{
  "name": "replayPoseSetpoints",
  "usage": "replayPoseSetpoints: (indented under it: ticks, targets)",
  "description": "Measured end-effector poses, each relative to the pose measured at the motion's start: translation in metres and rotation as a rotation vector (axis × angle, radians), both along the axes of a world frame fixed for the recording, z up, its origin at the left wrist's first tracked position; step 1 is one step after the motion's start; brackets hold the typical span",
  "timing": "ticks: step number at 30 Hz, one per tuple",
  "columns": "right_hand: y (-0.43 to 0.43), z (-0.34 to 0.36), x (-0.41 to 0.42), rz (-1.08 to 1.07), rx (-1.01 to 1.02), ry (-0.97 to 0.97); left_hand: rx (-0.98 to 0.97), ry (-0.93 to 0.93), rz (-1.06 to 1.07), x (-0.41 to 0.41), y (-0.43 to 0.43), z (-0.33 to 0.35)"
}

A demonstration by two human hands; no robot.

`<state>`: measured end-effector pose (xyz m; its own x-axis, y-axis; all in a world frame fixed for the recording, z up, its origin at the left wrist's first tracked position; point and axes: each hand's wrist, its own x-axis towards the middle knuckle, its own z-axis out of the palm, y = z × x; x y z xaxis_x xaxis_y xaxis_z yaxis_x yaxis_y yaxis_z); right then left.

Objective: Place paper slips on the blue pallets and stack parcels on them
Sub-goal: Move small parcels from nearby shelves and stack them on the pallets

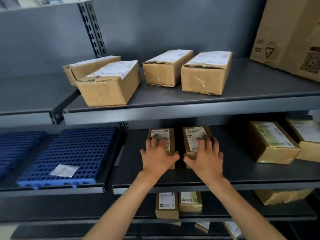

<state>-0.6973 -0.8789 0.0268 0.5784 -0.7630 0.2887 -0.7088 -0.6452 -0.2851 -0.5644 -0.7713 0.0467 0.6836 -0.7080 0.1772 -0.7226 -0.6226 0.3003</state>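
Two small brown parcels lie side by side on the middle shelf. My left hand [158, 155] rests on top of the left parcel [162, 135], fingers spread over its label. My right hand [206, 155] grips the right parcel [194, 134] the same way. To the left, on the same shelf level, sits a blue perforated pallet [78, 149] with a white paper slip [64, 170] lying near its front edge. A second blue pallet [19, 148] shows at the far left, partly cut off.
Several brown parcels [206, 73] stand on the upper shelf, with a big carton [290, 35] at the top right. Two larger parcels [271, 142] sit right of my hands. More parcels [167, 205] lie on the lower shelves. A slotted upright post [93, 28] divides the bays.
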Motion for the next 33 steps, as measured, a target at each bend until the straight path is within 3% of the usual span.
replayPoseSetpoints:
  ticks: [8,21,33]
  targets:
    - [0.107,0.037,0.066,0.249,-0.114,-0.138,-0.226,-0.205,0.123,0.042,0.142,0.036]
    - [0.419,0.057,0.248,0.604,-0.119,-0.247,-0.214,-0.247,0.495,0.177,0.478,0.065]
    - [0.515,0.044,0.394,0.648,-0.092,-0.199,-0.238,-0.193,0.515,0.315,0.575,0.042]
